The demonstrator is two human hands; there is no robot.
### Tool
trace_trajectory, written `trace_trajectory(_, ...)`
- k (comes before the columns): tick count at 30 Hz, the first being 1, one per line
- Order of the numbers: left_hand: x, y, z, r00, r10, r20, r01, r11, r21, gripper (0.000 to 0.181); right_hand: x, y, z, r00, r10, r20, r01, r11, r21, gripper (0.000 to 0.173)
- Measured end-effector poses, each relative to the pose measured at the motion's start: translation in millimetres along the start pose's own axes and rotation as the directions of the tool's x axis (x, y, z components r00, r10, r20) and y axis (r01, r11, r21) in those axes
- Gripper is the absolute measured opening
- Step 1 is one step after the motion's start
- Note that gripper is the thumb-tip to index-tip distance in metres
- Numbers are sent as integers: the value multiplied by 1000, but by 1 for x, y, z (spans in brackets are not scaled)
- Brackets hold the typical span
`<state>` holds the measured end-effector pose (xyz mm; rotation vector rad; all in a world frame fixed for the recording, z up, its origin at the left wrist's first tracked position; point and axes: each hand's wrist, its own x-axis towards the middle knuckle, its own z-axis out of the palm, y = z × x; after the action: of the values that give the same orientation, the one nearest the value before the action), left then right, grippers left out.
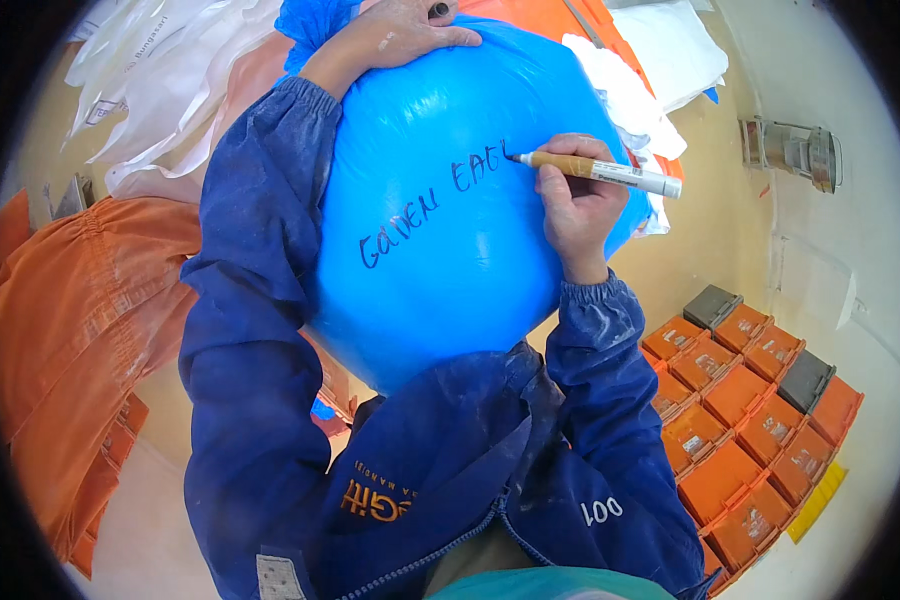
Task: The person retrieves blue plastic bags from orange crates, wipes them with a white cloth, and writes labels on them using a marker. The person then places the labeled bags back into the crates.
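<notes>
A full blue plastic bag [435, 300] bulges in front of my chest, with black handwriting across its side. My right hand [581, 202] holds a permanent marker [600, 172] with a brown and white barrel, its dark tip at the end of the lettering. At the top of the bag, my left hand [397, 34] rests with its thumb on the plastic near the gathered blue neck. A small dark, round-ended item [439, 10], perhaps the marker's cap, sits between its fingers; part of this hand is cut off by the upper edge.
Orange and grey plastic bins [735, 394] stand in rows at the lower right. Orange fabric [82, 300] hangs at the left, below white printed plastic sacks [150, 82]. White cloths [622, 97] lie beyond the bag, and a metal-framed object [791, 154] stands near the right wall.
</notes>
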<state>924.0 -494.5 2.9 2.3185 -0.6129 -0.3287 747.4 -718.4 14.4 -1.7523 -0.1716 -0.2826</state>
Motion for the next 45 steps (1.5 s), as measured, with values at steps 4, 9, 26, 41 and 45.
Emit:
trace_trajectory(4,1,1,1,1000,7,-10,-7,1000,16,43,0,-7,5,984,115,-136,-91,981,173,20)
trace_trajectory(9,1,-2,2,1000,21,-13,-21,999,25,43,5,-8,8,993,85,-87,-82,996,30,20)
trace_trajectory(26,2,-14,14,996,7,-92,-11,999,-32,55,5,-10,4,960,182,-213,-129,962,243,18)
trace_trajectory(41,-2,-3,3,998,-5,-60,-1,996,-94,53,3,-10,4,982,103,-161,-73,981,179,18)
trace_trajectory(45,0,-13,8,993,74,-87,-81,994,-78,54,-2,-14,4,967,32,-251,2,991,136,16)
